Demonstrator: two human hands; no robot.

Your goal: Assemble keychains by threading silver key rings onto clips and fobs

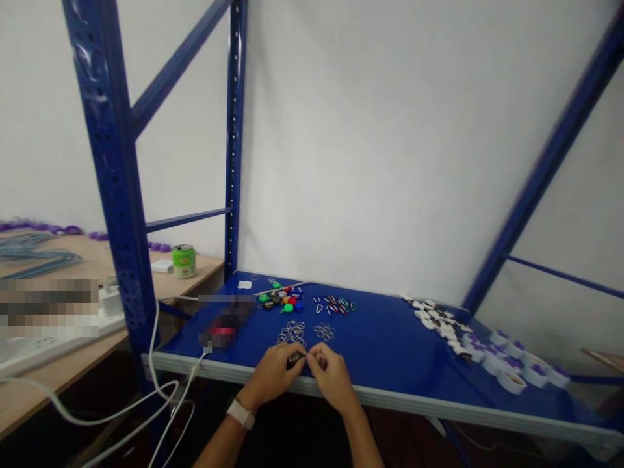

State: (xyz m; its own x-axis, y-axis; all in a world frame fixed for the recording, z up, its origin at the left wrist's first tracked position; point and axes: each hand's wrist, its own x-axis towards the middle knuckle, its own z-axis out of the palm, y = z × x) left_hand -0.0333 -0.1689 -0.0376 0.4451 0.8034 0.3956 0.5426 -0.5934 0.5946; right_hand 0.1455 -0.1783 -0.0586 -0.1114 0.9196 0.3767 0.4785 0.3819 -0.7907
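My left hand [276, 368], with a pale watch band on the wrist, is closed around a small dark piece [294, 359] with a shiny patch, too small to name. Fingertips of my right hand [331, 372] pinch together at the end of that piece; what they grip is too small to make out. Both hands meet over the front edge of the blue table [380, 344]. Just beyond them lie a pile of larger metal split rings [291, 333] and a pile of smaller rings [324, 331]. Farther back are coloured round reels [287, 300] and small coloured carabiners [335, 304].
White and black pieces [436, 322] and white-and-purple rolls [511, 370] spread over the right side. Blue rack posts [110, 182] frame the table. White cables [160, 383] hang at the left front. A green can [184, 261] stands on the wooden table [209, 268].
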